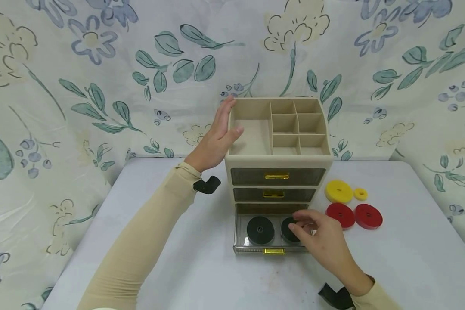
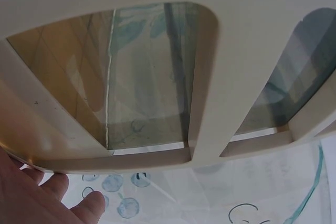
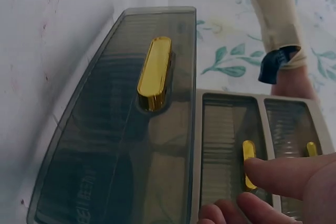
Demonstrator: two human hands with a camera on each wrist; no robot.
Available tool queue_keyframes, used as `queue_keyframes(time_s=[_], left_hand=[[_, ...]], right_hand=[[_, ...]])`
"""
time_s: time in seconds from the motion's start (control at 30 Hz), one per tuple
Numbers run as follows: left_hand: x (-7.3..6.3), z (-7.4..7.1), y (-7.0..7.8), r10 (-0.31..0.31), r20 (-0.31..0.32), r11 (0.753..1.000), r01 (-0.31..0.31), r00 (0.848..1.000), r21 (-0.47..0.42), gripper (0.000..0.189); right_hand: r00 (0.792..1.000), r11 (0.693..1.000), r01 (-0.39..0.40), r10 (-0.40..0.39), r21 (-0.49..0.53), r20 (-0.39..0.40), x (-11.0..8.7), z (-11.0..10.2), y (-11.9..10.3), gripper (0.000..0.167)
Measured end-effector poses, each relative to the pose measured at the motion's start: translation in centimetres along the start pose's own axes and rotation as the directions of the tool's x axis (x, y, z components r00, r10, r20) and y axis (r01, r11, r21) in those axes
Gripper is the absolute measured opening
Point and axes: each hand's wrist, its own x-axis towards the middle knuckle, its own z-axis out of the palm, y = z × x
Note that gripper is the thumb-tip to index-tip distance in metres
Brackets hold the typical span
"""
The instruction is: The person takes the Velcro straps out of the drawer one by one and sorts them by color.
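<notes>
A cream drawer organizer [image 1: 279, 158] stands on the table. My left hand [image 1: 216, 138] holds its upper left side, thumb over the rim; several fingertips [image 2: 90, 205] show beside its edge in the left wrist view. The clear bottom drawer [image 1: 242, 249] is pulled out. One black disc [image 1: 260, 230] lies on its left side, and another black disc [image 1: 287, 232] on the right is partly hidden by my right hand [image 1: 327, 241]. That hand hovers over the drawer with thumb and fingers apart. In the right wrist view nothing shows between them.
Right of the organizer lie a large yellow disc [image 1: 339, 191], a small yellow disc [image 1: 360, 193] and two red discs [image 1: 368, 216]. Two upper drawers with gold handles [image 1: 277, 176] are closed. Divided compartments [image 1: 285, 124] form the top. A floral cloth [image 1: 170, 86] hangs behind the white table [image 1: 178, 267].
</notes>
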Motion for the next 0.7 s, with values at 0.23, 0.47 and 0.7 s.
queue_keyframes(time_s=[0.23, 0.47, 0.7], left_hand=[[0.0, 0.0, 0.0, -0.002, 0.001, 1.000, 0.002, 1.000, 0.006, 0.065], [0.0, 0.0, -0.1, -0.001, 0.002, 1.000, 0.001, 1.000, 0.006, 0.065], [0.0, 0.0, 0.0, -0.003, -0.001, 1.000, 0.003, 1.000, 0.002, 0.065]], right_hand=[[0.997, 0.995, -0.021, 0.028, -0.102, 0.067, 0.8, -0.1, -0.3, 0.040], [0.987, 0.977, 0.015, 0.020, -0.213, 0.160, 1.4, -0.3, -0.4, 0.050], [0.963, 0.941, 0.157, -0.079, -0.299, 0.256, 1.9, -0.1, -0.2, 0.054]])
